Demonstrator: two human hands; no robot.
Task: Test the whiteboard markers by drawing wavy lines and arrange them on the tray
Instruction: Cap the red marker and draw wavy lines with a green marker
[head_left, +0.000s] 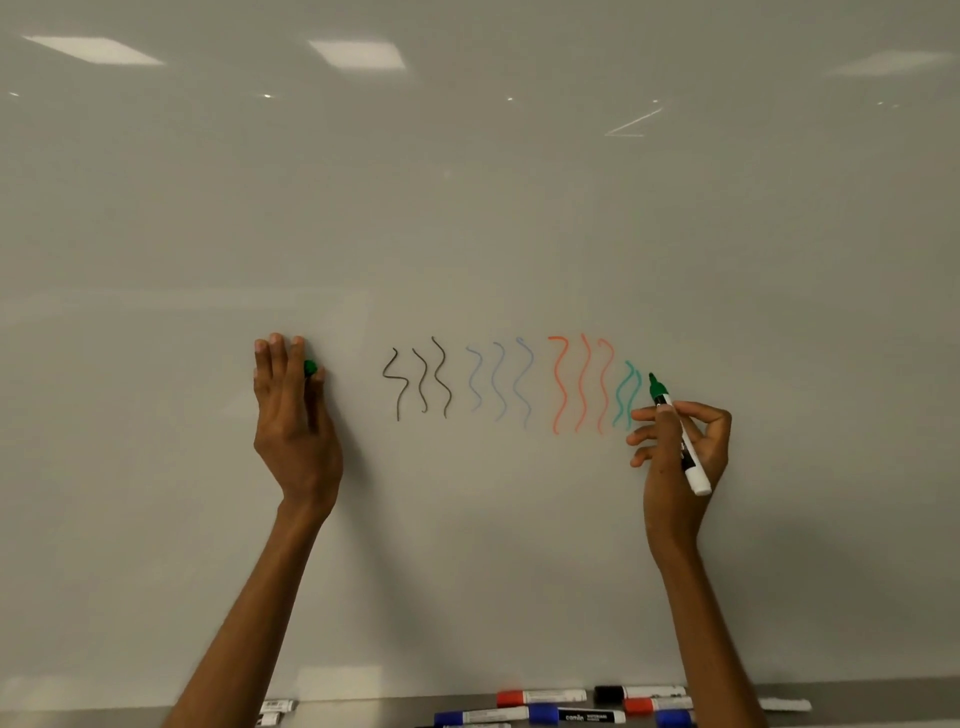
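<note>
My right hand (680, 447) grips an uncapped green marker (678, 434), its tip against the whiteboard (467, 208) just right of two green wavy lines (626, 392). Left of those run three red (582, 384), three blue (498, 379) and three black wavy lines (418, 382). My left hand (291, 410) rests flat against the board, pinning the green cap (310, 368) under its fingers. On the tray (363, 709) along the board's bottom edge lie several capped markers: red (540, 696), black (639, 691), blue (493, 716).
More markers lie at the tray's left near my left forearm, white barrels (278, 706) showing. A white strip (784, 705) lies on the tray at the right. Ceiling lights reflect in the board's upper part.
</note>
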